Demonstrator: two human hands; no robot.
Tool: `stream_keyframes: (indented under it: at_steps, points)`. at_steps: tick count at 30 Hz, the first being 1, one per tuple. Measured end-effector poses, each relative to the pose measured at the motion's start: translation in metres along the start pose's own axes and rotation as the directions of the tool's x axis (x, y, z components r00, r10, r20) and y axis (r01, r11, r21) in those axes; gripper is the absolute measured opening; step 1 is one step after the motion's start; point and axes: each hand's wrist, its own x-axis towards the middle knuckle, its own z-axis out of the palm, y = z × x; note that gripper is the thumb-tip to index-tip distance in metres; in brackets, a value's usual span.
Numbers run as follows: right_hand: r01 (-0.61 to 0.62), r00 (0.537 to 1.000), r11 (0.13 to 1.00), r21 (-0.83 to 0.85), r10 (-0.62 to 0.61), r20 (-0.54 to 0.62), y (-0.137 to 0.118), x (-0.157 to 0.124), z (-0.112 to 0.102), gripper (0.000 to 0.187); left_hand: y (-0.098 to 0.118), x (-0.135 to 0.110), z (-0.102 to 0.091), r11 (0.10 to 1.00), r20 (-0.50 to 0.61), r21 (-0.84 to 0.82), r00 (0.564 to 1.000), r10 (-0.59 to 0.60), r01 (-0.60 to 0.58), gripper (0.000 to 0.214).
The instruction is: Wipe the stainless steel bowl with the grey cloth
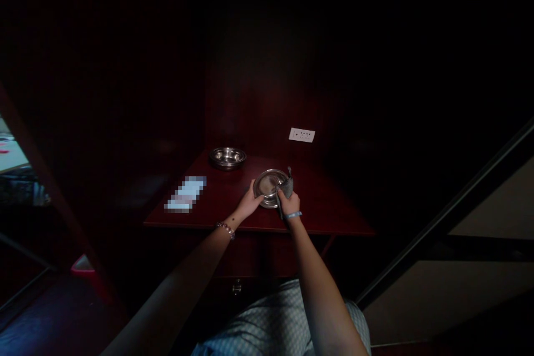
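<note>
A shiny round metal bowl (267,182) is held up over the dark red desk (329,217), its inside facing me. My left hand (250,201) grips its left rim, thumb on the inner edge. On the opposite side, my right hand (289,203) is closed on a grey cloth (286,187), which it presses against the bowl's right side. Part of the cloth hangs below the rim, and the fingers behind it are hidden. Further back at the left stand more metal bowls (227,158), seemingly stacked.
A pixelated bright flat object (186,193) lies on the desk's left side. On the back wall is a white socket panel (302,134). Dark walls close in both sides. Beneath the desk, patterned cloth (267,322) covers my lap. A pink-rimmed bin (83,265) stands at lower left.
</note>
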Motion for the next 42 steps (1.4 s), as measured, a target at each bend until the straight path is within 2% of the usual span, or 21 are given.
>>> stream_keyframes:
  at_steps: [4, 8, 13, 15, 18, 21, 24, 30, 36, 42]
  points:
    - [0.0, 1.0, 0.998, -0.06, -0.002, -0.025, 0.001, 0.0, 0.0, 0.032, -0.003, 0.005, 0.0, 1.0, -0.064, 0.001, 0.998, -0.007, 0.007, 0.056]
    - [-0.019, 0.999, 0.994, -0.112, 0.015, -0.039, 0.004, 0.001, -0.001, 0.032, -0.007, 0.01, -0.001, 0.997, -0.035, -0.001, 0.997, -0.071, 0.071, 0.04]
    - [-0.044, 0.998, 0.992, -0.115, 0.039, -0.046, 0.005, 0.001, -0.002, 0.032, -0.011, 0.011, 0.001, 0.995, -0.026, 0.004, 0.994, -0.102, 0.102, 0.039]
    - [-0.044, 0.998, 0.994, -0.097, 0.04, -0.046, 0.004, 0.001, -0.002, 0.032, -0.011, 0.01, 0.002, 0.997, -0.021, 0.01, 0.997, -0.07, 0.07, 0.046]
    - [-0.052, 0.997, 0.997, -0.057, 0.049, -0.054, 0.004, 0.002, -0.002, 0.032, -0.008, 0.005, 0.002, 1.0, 0.009, 0.019, 1.0, -0.012, 0.012, 0.067]
    - [-0.064, 0.995, 0.998, -0.016, 0.062, -0.078, 0.005, 0.002, -0.002, 0.031, -0.005, 0.001, 0.0, 0.996, 0.052, 0.075, 0.998, -0.048, 0.044, 0.079]
    - [-0.055, 0.995, 0.998, -0.011, 0.054, -0.089, 0.005, 0.002, -0.002, 0.031, -0.007, -0.001, 0.0, 0.991, 0.054, 0.117, 0.996, -0.072, 0.065, 0.082]
    - [-0.045, 0.997, 0.999, -0.02, 0.044, -0.068, 0.004, 0.0, -0.002, 0.03, -0.013, 0.007, 0.003, 1.0, 0.008, -0.011, 1.0, 0.02, -0.02, 0.061]
    - [-0.034, 0.999, 0.997, -0.067, 0.032, -0.041, 0.002, 0.0, -0.002, 0.03, -0.013, 0.01, 0.002, 0.998, -0.054, -0.051, 0.998, -0.026, 0.023, 0.045]
    - [-0.038, 0.998, 0.993, -0.115, 0.033, -0.051, 0.004, 0.0, -0.002, 0.03, -0.005, 0.009, 0.001, 0.994, -0.064, -0.032, 0.992, -0.108, 0.106, 0.041]
